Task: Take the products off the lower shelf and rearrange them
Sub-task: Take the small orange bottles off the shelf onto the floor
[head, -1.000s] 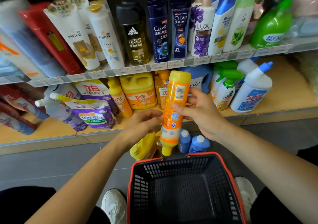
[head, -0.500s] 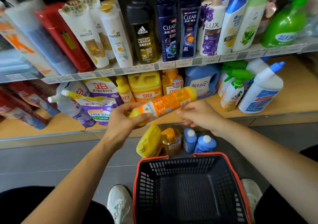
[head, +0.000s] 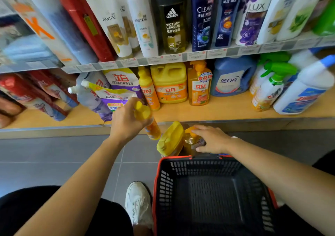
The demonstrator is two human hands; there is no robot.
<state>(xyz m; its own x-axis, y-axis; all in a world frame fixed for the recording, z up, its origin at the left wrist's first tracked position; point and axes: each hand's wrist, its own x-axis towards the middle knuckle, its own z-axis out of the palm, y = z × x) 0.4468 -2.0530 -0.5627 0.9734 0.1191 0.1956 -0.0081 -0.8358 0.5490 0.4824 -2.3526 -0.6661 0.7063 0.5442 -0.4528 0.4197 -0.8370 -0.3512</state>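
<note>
Head view: left grip (head: 126, 122) holds orange bottle (head: 154, 130); right grip (head: 212, 140) clasps pump bottle (head: 190, 139) beside basket (head: 157, 183).

Both arms reach forward. The left hand (head: 126, 121) grips a bottle (head: 154, 131). The right hand (head: 213, 139), palm down, curls over a pump bottle (head: 192, 141).

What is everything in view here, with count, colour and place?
held bottle: one, orange, yellow cap, in left hand
floor jug: one, yellow, floor beyond basket
pump bottle: one, orange, floor beside floor jug
shelf jug: one, yellow, lower shelf
blue jug: one, blue, lower shelf
spray bottles: two, white with green triggers, lower shelf
basket: one, black, red rim, floor
shoe: one, white, floor
left hand: one, grips held bottle
right hand: one, fingers round pump bottle
</note>
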